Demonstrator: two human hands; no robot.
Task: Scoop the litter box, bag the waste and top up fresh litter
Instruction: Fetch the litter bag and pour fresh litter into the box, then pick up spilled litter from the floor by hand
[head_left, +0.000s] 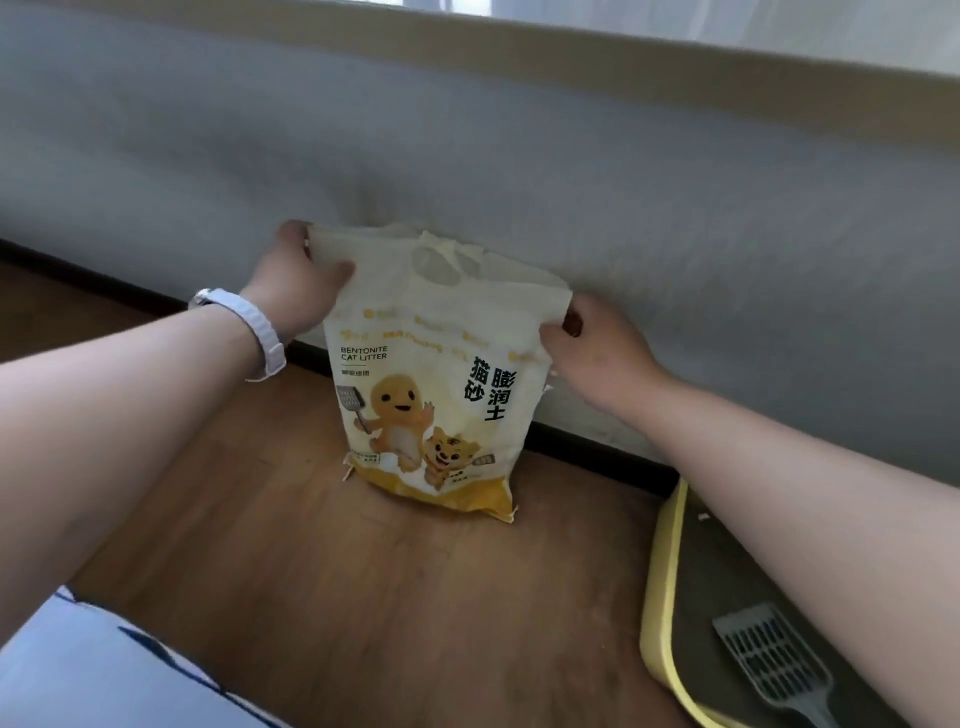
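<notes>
While 2 hands (left hand (301, 280), right hand (597, 343)) pinch its corners, the litter bag (436, 395) stands upright.

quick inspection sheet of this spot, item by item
surface: wooden floor, bare around the bag
job's things: litter bag upright on the floor by the wall; yellow-rimmed litter box at lower right with a grey scoop lying in it
clutter: nothing seen
grippers: left hand pinches the bag's top left corner, right hand its top right corner
cables: nothing seen
surroundings: grey wall with dark skirting; white band on left wrist; blue and white cloth at lower left
</notes>
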